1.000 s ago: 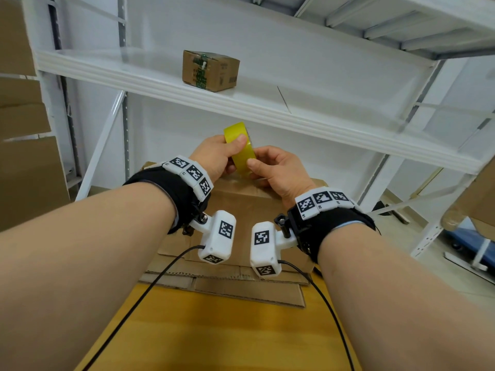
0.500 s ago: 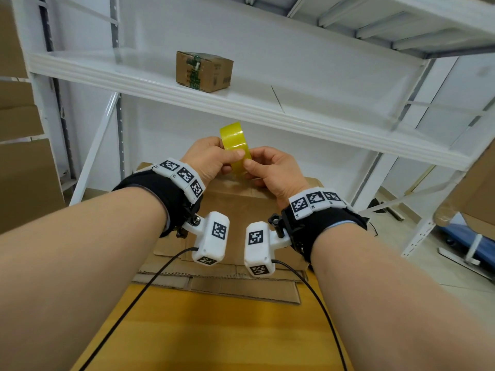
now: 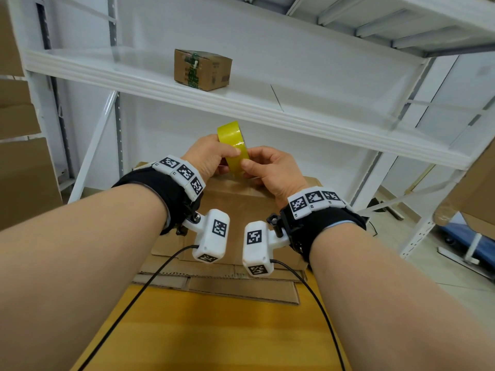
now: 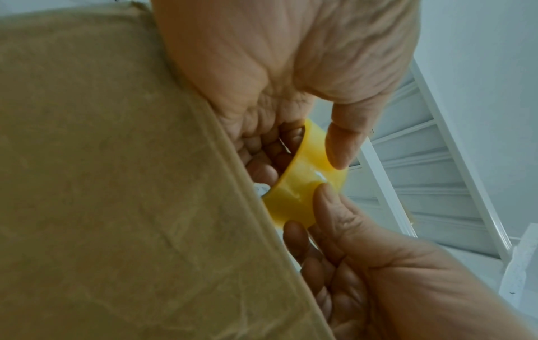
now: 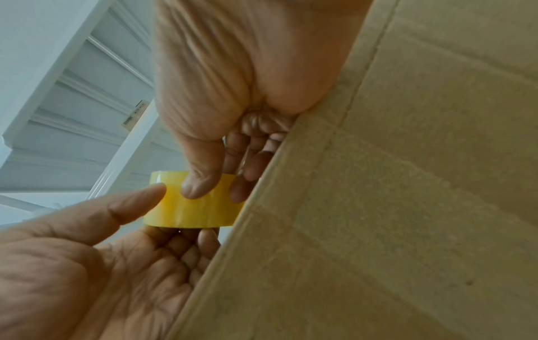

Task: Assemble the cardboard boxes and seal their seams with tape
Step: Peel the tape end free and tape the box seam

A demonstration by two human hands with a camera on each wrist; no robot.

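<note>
A yellow tape roll (image 3: 232, 141) is held up above a brown cardboard box (image 3: 241, 207) that stands on the table. My left hand (image 3: 225, 154) grips the roll from the left, thumb on its outer face and fingers inside the core. My right hand (image 3: 254, 167) pinches the roll from the right, thumb pad pressed on the outer face and fingers behind it. In the left wrist view the tape roll (image 4: 302, 193) sits between both thumbs, beside the box (image 4: 116, 184). The right wrist view shows the tape roll (image 5: 189, 209) next to the box wall (image 5: 378, 207).
Flattened cardboard sheets (image 3: 214, 282) lie under the box at the far end of the wooden table (image 3: 214, 333). A small sealed box (image 3: 202, 69) stands on the white shelf (image 3: 294, 121) above. More cardboard leans at the left (image 3: 24, 170).
Both hands keep hold of the roll above the box. The roll and hands have drifted slightly left in the picture; nothing was taken up or let go.
</note>
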